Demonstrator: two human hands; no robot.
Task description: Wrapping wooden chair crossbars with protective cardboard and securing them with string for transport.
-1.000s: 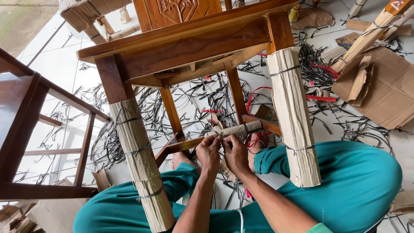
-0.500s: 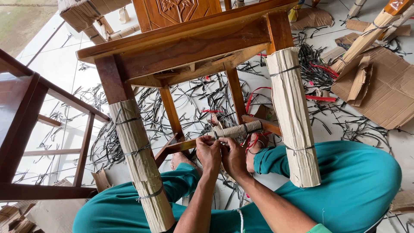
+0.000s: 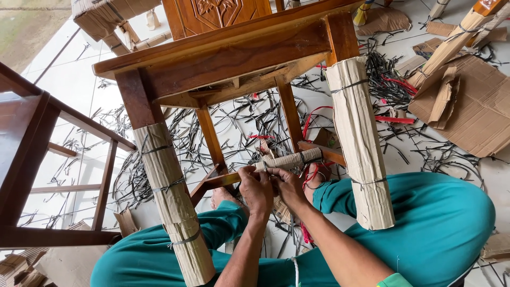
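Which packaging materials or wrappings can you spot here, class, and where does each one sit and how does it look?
Tan corrugated cardboard wrap: around the near left chair leg, tied with dark straps.
Second tan cardboard wrap: around the near right chair leg, strapped too.
Small cardboard sleeve: on the low wooden rail, at the fingers of the left hand and right hand.
Flat brown cardboard sheets: on the floor, upper right.
No labels, signs or screens show.

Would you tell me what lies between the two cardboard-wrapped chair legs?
In the head view, both hands work at the cardboard-wrapped crossbar between the left wrapped leg and right wrapped leg.
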